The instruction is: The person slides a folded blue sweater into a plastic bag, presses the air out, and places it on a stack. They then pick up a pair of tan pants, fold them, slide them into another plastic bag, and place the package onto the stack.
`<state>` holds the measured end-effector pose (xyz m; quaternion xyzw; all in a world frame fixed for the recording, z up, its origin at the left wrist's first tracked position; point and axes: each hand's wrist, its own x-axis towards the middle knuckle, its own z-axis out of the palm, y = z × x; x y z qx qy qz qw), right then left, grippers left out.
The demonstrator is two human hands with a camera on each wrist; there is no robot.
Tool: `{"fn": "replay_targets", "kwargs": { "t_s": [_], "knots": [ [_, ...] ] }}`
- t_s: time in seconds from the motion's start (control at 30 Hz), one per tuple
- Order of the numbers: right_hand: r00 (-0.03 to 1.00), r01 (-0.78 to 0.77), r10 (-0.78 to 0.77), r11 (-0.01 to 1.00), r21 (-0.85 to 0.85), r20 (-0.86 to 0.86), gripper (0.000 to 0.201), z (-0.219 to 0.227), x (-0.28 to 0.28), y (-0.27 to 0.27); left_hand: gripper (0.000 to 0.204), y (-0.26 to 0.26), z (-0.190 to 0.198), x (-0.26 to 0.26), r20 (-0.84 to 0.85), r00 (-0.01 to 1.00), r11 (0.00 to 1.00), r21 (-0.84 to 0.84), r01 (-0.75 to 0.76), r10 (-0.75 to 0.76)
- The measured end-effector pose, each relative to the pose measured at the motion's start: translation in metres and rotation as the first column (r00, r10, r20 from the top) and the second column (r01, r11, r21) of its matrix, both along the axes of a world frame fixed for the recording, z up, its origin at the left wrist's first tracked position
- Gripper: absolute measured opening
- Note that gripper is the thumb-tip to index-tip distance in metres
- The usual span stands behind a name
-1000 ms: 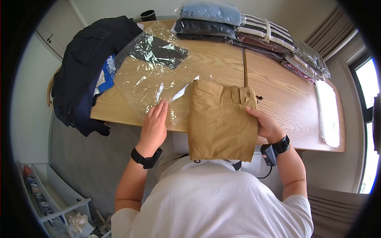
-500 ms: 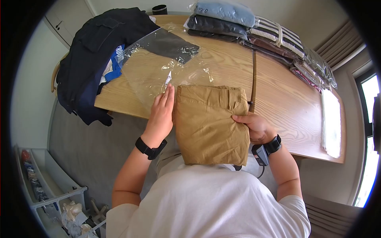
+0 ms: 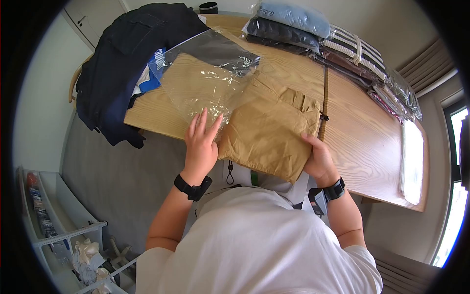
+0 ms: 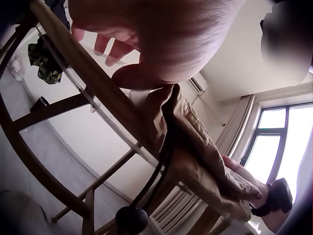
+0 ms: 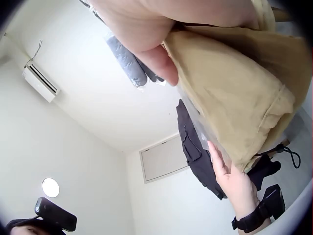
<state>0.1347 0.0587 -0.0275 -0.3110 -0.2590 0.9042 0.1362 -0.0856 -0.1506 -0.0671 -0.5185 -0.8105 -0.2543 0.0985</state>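
Folded tan shorts (image 3: pixel 267 130) half inside crinkled clear bag (image 3: pixel 205 73).

Counting one folded tan garment (image 3: pixel 267 130), one clear plastic bag (image 3: pixel 210 68), two hands, one wooden table (image 3: pixel 362 132), one black cup (image 3: pixel 208 7).

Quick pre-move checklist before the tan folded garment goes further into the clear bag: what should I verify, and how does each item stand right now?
1. Bag mouth held: left hand rests flat, fingers straight, on the clear bag at its near edge. Ok.
2. Garment gripped: right hand holds the near right corner of the tan folded garment. Ok.
3. Garment fully inside: only its far part lies under the plastic. Not ok.
4. Fold intact: it looks flat and squared in the head view. Ok.
5. Bag's far end clear of the dark clothes pile: they overlap in view. Cannot tell.
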Motion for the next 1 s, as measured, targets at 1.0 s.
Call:
{"fn": "replay_targets", "kwargs": {
  "t_s": [1.0],
  "knots": [
    [0.552, -0.794, 0.279, 0.465, 0.392, 0.786, 0.04, 0.059, -0.027, -0.017, 0.017, -0.009, -0.001, -0.005, 0.21, 0.927, 0.937, 0.092, -0.337, 0.312]
  ]
}}
